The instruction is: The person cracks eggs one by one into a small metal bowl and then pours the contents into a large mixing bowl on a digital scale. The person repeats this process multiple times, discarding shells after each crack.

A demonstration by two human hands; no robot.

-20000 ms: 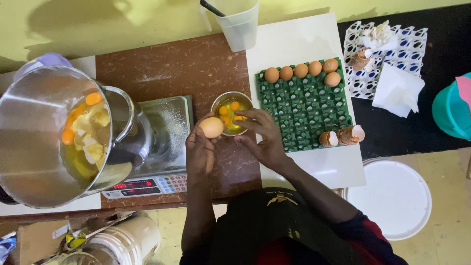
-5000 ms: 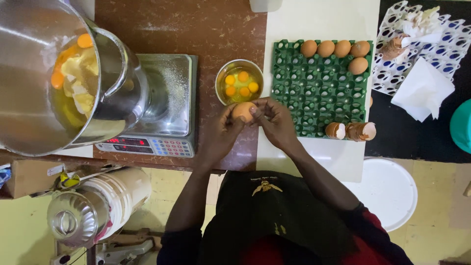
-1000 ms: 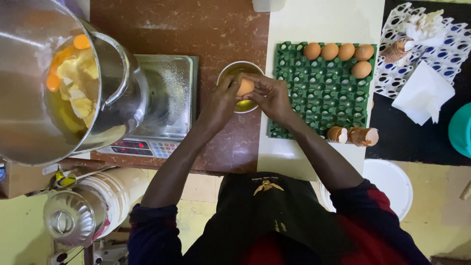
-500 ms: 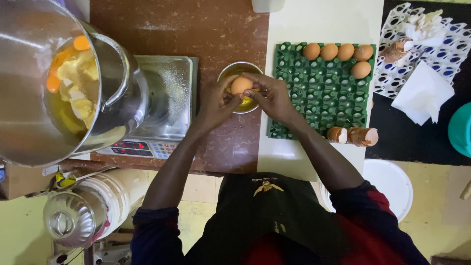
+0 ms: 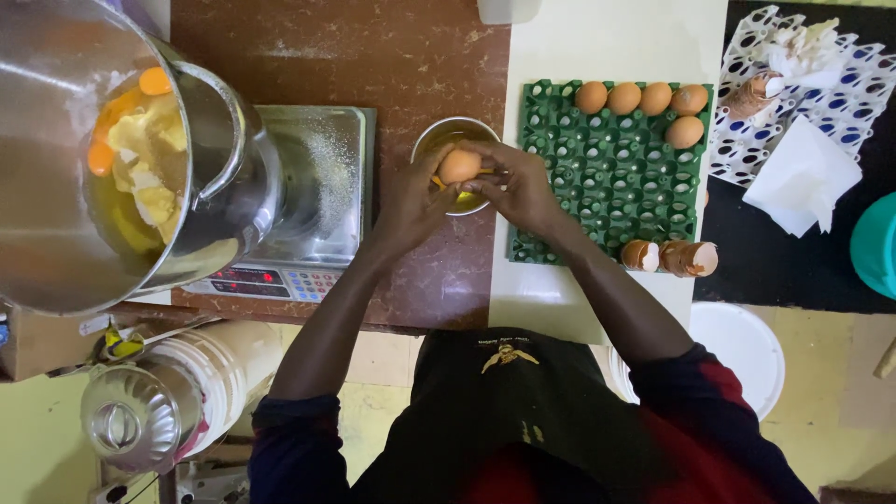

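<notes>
Holding: both hands grasp one brown egg [image 5: 459, 166] directly above the small round metal bowl [image 5: 446, 138].
Left hand [image 5: 411, 198]: fingers curled around the egg's left side.
Right hand [image 5: 516, 187]: fingers grip its right side.
Nearby: green plastic egg tray [image 5: 607, 177], just right of the bowl.

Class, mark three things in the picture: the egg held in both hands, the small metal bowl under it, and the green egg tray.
egg [image 5: 458, 166], head view, middle of the brown shell
small metal bowl [image 5: 455, 130], head view, far rim
green egg tray [image 5: 611, 177], head view, empty cups at its middle
</notes>
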